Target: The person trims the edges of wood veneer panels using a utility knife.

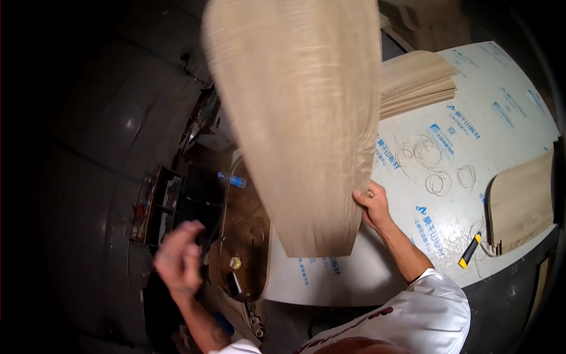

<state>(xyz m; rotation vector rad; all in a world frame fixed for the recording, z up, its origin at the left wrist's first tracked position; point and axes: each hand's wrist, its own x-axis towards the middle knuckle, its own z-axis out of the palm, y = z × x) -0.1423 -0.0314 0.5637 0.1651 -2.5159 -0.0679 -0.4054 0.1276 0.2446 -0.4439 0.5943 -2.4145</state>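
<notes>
A large light-brown wood veneer sheet [306, 135], tapered toward its near end, is raised over the table and rises past the top of the view. My right hand [375, 205] grips its right edge near the lower end, thumb on the face toward me. Off to the left, my left hand [180, 259] is in the air away from the sheet. It is blurred, with the thumb apart from the loosely bent fingers and nothing visible in it. Behind the sheet, part of the white printed table [430, 194] is hidden.
Stacked curved wood pieces [418, 82] lie at the far side, another curved piece [522, 200] at the right. A yellow-and-black utility knife [470, 251] and thin curled strips [427, 153] lie on the table. Left are a brown oval tabletop [244, 215] and a plastic bottle [232, 180].
</notes>
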